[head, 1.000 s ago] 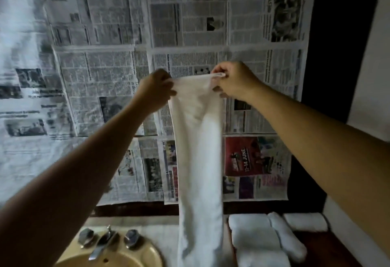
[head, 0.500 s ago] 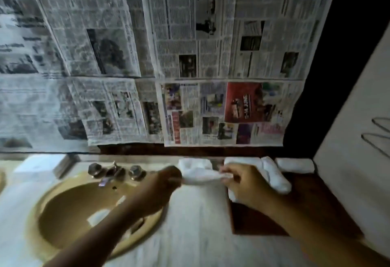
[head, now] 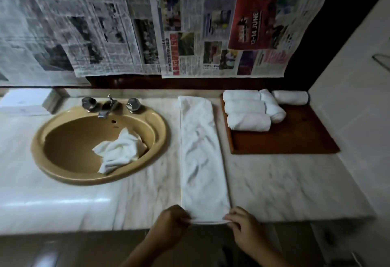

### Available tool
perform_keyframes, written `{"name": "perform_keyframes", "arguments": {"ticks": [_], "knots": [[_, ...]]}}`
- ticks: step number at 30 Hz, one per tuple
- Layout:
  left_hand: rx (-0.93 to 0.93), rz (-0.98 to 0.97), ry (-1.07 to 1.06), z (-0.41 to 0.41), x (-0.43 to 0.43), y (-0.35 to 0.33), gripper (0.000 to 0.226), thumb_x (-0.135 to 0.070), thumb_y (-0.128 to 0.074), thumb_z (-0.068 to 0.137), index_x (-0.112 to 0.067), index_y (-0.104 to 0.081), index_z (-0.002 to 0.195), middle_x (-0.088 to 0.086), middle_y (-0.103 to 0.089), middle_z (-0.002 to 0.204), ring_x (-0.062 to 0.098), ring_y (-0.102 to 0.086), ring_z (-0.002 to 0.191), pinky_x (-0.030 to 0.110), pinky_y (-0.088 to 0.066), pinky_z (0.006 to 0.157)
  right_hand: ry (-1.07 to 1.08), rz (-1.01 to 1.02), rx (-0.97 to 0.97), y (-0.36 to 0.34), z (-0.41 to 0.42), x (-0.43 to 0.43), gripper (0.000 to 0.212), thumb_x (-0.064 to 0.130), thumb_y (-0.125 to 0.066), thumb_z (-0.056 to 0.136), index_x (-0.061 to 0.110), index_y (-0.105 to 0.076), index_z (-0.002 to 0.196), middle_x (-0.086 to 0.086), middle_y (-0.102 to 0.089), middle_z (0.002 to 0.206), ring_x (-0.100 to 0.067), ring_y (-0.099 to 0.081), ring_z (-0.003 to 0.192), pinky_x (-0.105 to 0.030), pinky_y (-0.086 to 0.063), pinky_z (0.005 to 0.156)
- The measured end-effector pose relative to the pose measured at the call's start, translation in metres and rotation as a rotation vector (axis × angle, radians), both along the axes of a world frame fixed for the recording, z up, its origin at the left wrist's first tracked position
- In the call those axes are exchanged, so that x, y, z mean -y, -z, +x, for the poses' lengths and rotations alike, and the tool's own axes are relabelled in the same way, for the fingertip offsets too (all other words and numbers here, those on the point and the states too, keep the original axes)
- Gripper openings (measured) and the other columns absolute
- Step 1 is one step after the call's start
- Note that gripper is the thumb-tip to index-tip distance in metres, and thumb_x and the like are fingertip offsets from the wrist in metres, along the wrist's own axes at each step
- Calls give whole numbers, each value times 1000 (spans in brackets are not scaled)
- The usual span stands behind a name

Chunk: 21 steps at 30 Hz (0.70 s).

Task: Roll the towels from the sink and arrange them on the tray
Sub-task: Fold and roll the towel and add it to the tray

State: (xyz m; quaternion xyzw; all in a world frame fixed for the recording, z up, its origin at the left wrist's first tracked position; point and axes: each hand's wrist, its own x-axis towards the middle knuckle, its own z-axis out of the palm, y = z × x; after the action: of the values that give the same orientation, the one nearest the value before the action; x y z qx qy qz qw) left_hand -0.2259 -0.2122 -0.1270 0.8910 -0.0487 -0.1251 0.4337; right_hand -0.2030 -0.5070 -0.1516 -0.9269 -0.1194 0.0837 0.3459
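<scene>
While towel [head: 201, 157] lies flat, left hand [head: 171, 225], right hand [head: 245, 227] pinch near corners.

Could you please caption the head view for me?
Left hand and right hand pinch the near end of a folded towel between sink and tray.

The single head camera is looking forward and steeply down from just above the near edge of the desk [head: 285, 182], facing the newspaper-covered wall [head: 95, 34] behind it. It is sitting close to the front edge, so the left hand [head: 173, 222] and the right hand [head: 242, 224] are entering at the bottom border, while its wide angle is taking in the sink [head: 88, 179] on the left, the flat towel [head: 200, 150] running away from it down the middle and the tray [head: 295, 136] at the far right, with straight edges bowing toward the borders
</scene>
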Motion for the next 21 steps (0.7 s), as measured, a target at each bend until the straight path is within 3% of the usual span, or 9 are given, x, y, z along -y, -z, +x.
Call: {"name": "perform_keyframes", "arguments": {"ticks": [2, 5, 7, 9, 11, 15, 18, 21], "knots": [[-25, 6, 4, -2, 2, 4, 36, -43, -56, 78, -25, -80, 98, -11, -67, 92, 2, -64, 82, 23, -53, 77, 57, 22, 6, 3, 1, -4, 20, 7, -71, 82, 24, -79, 89, 34, -60, 95, 15, -59, 93, -7, -46, 86], [-94, 51, 5, 0, 2, 10, 29, -36, -59, 86, -27, -79, 105, -10, -67, 94, 4, -63, 85, 28, -53, 81, 168, 58, -81, 2, 3, -10, 34, 4, -72, 86, 37, -74, 89, 23, -68, 93, 6, -64, 91, -18, -52, 86], [-127, 57, -68, 0, 6, 12, 22, -30, -64, 89, -28, -78, 107, -9, -71, 97, 5, -67, 84, 32, -56, 82, 266, 83, -150, 1, 4, -13, 38, 5, -75, 85, 42, -67, 84, 20, -70, 83, 8, -64, 84, -14, -52, 78], [-169, 5, -185, -1, 10, 16, 15, -37, -69, 86, -32, -72, 100, -9, -73, 91, 7, -70, 76, 38, -59, 75, 324, 103, -135, 2, 4, -17, 35, 3, -77, 81, 36, -64, 77, 16, -66, 68, 6, -63, 75, -6, -46, 64], [-187, 6, -266, 1, 13, 20, 20, -46, -67, 79, -33, -59, 91, -7, -70, 84, 10, -68, 73, 41, -60, 69, 344, 95, -113, 2, 3, -21, 31, 2, -79, 78, 27, -62, 69, 11, -63, 68, -2, -61, 70, -7, -42, 57], [-100, 86, -304, -1, 19, 30, 18, -41, -66, 79, -33, -50, 82, -12, -60, 93, 10, -63, 75, 44, -59, 65, 351, 62, -3, 13, 2, -20, 35, -3, -84, 70, 21, -59, 64, 6, -53, 71, -12, -55, 73, -9, -40, 59], [31, 107, -298, -7, 19, 36, 18, -24, -72, 80, -30, -56, 79, -14, -48, 96, 7, -58, 71, 42, -56, 60, 259, 66, 43, 19, 1, -18, 35, -8, -80, 73, 22, -63, 69, 10, -54, 76, -6, -57, 72, -7, -41, 63], [134, 104, -208, -12, 14, 40, 15, -15, -67, 80, -30, -67, 82, -17, -53, 93, 7, -59, 71, 39, -53, 58, 173, 100, 108, 20, -1, -10, 22, -2, -78, 77, 19, -71, 78, 13, -55, 81, -2, -58, 73, -12, -46, 67]]}}
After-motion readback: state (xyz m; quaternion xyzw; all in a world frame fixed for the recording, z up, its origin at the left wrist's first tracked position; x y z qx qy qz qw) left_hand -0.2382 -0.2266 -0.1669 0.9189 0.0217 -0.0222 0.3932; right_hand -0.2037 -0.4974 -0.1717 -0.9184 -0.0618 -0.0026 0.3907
